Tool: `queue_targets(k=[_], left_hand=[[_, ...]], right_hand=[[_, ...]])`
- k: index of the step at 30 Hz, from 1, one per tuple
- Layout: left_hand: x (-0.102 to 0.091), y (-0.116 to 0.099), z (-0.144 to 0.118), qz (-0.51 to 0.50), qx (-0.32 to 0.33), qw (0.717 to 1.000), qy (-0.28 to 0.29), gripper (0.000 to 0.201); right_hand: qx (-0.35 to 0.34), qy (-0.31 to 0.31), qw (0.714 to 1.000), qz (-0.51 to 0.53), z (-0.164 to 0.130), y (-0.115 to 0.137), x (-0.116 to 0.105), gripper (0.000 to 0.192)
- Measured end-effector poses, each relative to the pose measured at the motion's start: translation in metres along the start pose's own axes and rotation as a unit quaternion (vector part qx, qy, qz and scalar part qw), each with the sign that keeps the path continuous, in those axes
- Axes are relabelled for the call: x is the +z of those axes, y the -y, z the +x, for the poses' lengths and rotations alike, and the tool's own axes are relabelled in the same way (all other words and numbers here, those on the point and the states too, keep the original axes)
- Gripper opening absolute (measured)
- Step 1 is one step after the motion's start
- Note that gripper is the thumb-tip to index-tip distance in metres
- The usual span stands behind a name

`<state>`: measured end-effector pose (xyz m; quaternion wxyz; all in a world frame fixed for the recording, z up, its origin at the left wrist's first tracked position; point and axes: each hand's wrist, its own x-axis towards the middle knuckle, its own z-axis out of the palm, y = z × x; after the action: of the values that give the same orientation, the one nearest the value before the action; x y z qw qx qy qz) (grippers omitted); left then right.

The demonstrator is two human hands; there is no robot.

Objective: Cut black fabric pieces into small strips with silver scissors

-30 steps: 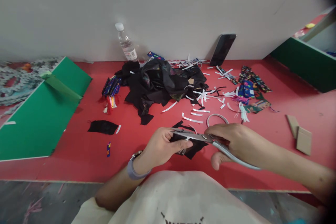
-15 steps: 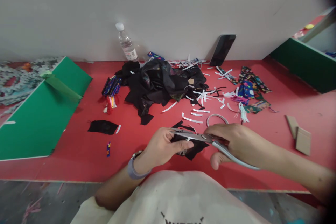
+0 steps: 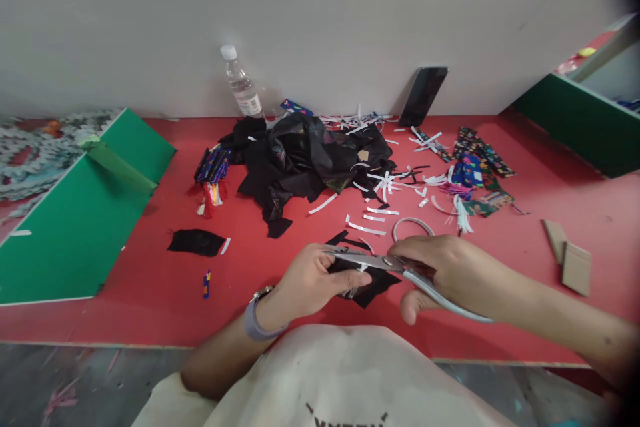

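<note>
Red tabletop (image 3: 145, 307), front edge (image 3: 115, 346) near my cream shirt (image 3: 340, 377); left hand (image 3: 313, 280) pinching thin black fabric (image 3: 375, 288), right hand (image 3: 453, 268) gripping metal scissors (image 3: 393, 263).

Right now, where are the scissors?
Head view, lower half, right of centre: the scissors are in the right hand, blades by the black cloth in the left hand.

Grey-handled scissors (image 3: 393, 262), tips leftward, at upper edge of black cloth (image 3: 374, 285)

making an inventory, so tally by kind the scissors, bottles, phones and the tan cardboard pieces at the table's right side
Scissors: 1
Bottle: 1
Phone: 1
Tan cardboard pieces at right: 2
Total: 5
</note>
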<state>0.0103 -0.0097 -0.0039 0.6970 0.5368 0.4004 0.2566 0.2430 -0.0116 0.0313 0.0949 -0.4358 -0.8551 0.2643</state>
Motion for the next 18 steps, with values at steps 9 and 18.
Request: queue_targets(k=[9, 18], left_hand=[[0.0012, 0.0014, -0.0009, 0.003, -0.001, 1.0, 0.003, 0.029], [-0.0008, 0.0031, -0.0002, 0.002, 0.001, 1.0, -0.003, 0.03]], right_hand=[[-0.016, -0.002, 1.0, -0.017, -0.0001, -0.0003, 0.0002, 0.059], [0.016, 0.023, 0.999, -0.017, -0.0029, 0.0002, -0.0022, 0.064]])
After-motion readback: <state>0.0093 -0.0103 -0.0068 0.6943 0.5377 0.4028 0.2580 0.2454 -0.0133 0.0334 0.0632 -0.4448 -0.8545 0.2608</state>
